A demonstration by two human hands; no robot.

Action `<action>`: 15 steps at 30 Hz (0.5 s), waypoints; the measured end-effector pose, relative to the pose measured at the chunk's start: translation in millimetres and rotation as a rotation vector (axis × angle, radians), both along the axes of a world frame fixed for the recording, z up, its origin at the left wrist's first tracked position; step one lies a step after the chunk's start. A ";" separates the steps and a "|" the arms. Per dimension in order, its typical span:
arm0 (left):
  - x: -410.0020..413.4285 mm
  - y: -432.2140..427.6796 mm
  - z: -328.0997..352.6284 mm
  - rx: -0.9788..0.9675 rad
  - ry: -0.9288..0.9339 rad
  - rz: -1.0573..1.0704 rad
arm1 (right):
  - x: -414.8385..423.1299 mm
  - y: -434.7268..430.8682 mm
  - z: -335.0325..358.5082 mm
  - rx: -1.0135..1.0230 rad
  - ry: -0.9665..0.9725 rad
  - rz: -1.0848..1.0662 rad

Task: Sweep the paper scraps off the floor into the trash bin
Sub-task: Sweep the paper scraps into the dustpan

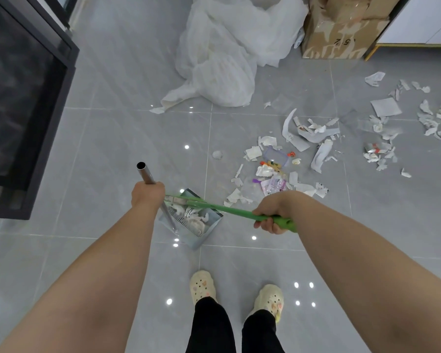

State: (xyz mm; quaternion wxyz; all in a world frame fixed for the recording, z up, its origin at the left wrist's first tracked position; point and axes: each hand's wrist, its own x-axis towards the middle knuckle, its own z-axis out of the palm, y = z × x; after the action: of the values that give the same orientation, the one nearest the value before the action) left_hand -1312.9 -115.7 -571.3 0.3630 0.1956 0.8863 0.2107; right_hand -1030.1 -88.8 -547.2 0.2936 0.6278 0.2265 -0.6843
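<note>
Grey tiled floor [117,138], glossy, dotted with ceiling-light reflections. Black-framed cabinet [23,103] at far left, dark panel front. Crumpled white sheet [224,54] heaped at far centre, one corner trailing left onto floor. Torn cardboard box [341,34] just right of sheet, touching it. White cupboard [423,19] with gold base edge at far right. Cream clogs [203,286] with charms near bottom centre, black trousers [209,324] above them.

Dustpan [192,222] sat just beyond your feet [236,293]; scraps [285,159] lay far right, bag [229,52] beyond.
</note>
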 end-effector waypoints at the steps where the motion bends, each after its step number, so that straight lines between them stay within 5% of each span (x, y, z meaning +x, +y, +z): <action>1: 2.4 -0.6 0.2 0.002 -0.004 -0.005 | 4.7 2.8 3.7 0.002 -0.007 0.001; 15: 7.9 -0.4 0.2 -0.041 0.026 -0.073 | -5.9 -9.3 -4.3 0.231 -0.122 -0.142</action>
State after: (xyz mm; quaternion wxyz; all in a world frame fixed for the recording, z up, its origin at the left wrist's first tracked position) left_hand -1305.1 -116.1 -571.1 0.3629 0.2232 0.8874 0.1763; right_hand -1036.1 -98.1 -551.5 0.1838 0.7123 0.2405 -0.6332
